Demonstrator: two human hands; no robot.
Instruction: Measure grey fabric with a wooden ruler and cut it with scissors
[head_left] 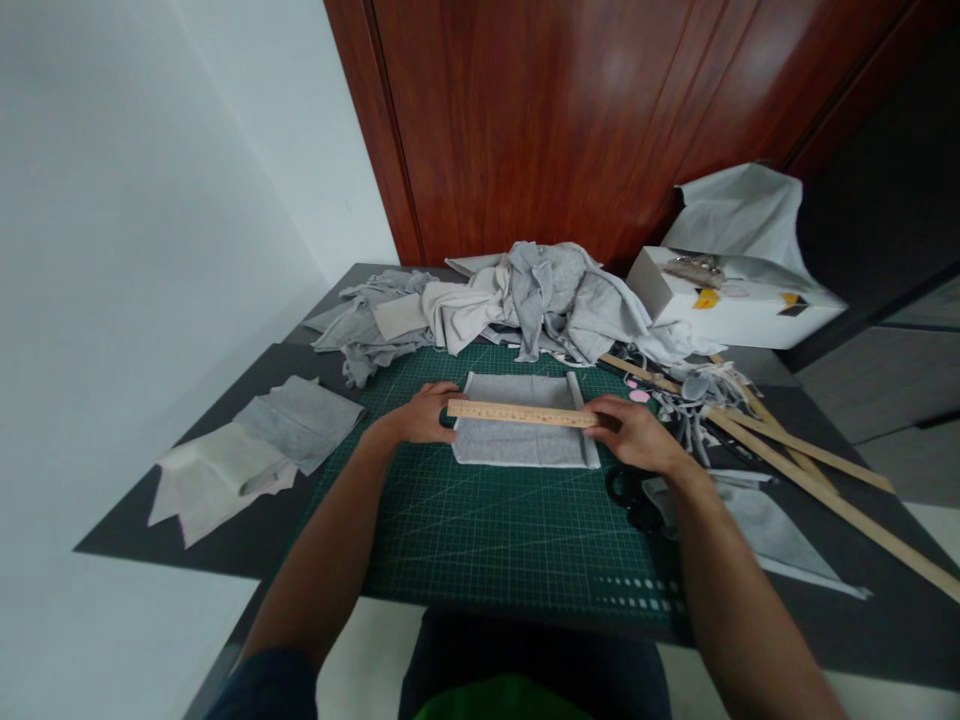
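A wooden ruler (pixel 517 413) lies crosswise over a grey piece of cloth (pixel 517 447), which is spread on a green cutting mat (pixel 480 530). The cloth's right edge shows a folded strip. My right hand (pixel 628 430) is closed on the ruler's right end, thumb and fingers pinching it. At the ruler's left end, my left hand (pixel 426 413) is closed, fingertips and thumb around the end and by the cloth's left edge. Black-handled scissors (pixel 634 495) rest on the mat just below my right hand, partly under grey cloth.
Crumpled grey and cream cloths (pixel 555 295) are heaped along the back. Cut cloth pieces (pixel 262 440) lie at the left. To the right are long wooden strips (pixel 810 450), tangled cords (pixel 701 390) and a grey cloth piece (pixel 780 530). A white box (pixel 750 310) stands back right.
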